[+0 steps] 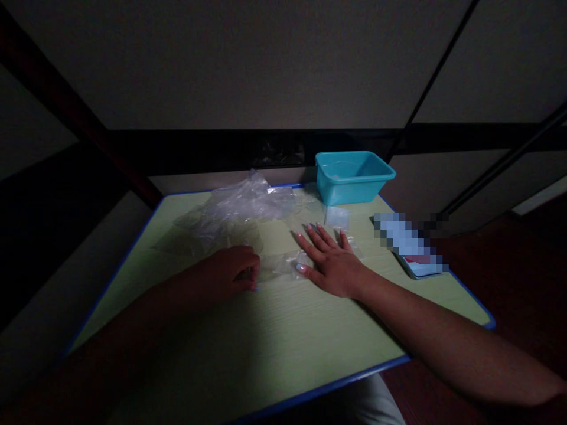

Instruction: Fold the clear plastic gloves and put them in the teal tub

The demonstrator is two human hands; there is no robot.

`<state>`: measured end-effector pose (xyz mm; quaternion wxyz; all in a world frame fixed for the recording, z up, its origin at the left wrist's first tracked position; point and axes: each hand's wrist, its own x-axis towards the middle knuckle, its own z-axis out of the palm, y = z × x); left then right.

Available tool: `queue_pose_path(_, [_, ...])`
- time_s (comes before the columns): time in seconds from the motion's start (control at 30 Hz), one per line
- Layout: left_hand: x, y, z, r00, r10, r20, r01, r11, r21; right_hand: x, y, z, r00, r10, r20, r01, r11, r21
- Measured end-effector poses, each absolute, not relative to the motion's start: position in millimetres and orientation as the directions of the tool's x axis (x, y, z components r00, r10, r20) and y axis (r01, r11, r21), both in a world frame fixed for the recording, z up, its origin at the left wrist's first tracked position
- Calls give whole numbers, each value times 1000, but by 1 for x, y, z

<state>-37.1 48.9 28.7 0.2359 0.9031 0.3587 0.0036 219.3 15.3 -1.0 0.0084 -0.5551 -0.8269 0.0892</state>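
Note:
A clear plastic bag (283, 265) lies flat on the pale green table (301, 342), between my two hands. My right hand (332, 262) rests palm down on its right part, fingers spread. At the bag's left end, my left hand (239, 271) is curled with fingers and thumb brought together; the bag's edge meets its fingertips. Behind my left hand is a loose heap of crumpled clear plastic (248, 203). A small pale square packet (337, 218) lies just beyond the fingertips of my right hand.
A turquoise plastic basket (349, 189) stands at the table's back right corner. A phone-like flat object (423, 268), partly pixelated, lies near the right edge. Dark-striped wall panels rise behind the table, which has a blue rim.

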Motion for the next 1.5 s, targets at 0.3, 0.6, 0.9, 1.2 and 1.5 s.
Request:
queue_pose_path(0.3, [-56, 55, 26, 783, 575, -237, 616, -668, 417, 220, 16, -4, -387, 919, -82, 915, 371, -158])
queue_pose_path(0.6, [-63, 54, 43, 740, 637, -216, 666, -649, 367, 221, 16, -3, -400, 913, -84, 910, 385, -155])
queue_pose_path(0.9, [-17, 24, 25, 758, 627, 178, 605, -779, 167, 220, 16, -4, -388, 918, -78, 917, 376, -131])
queue_pose_path(1.2, [11, -3, -8, 849, 526, -55, 526, -830, 184, 219, 16, -6, -400, 915, -58, 911, 390, -134])
queue_pose_path(1.5, [15, -18, -3, 725, 682, -98, 689, -719, 92, 217, 14, -2, -390, 917, -82, 914, 374, -156])
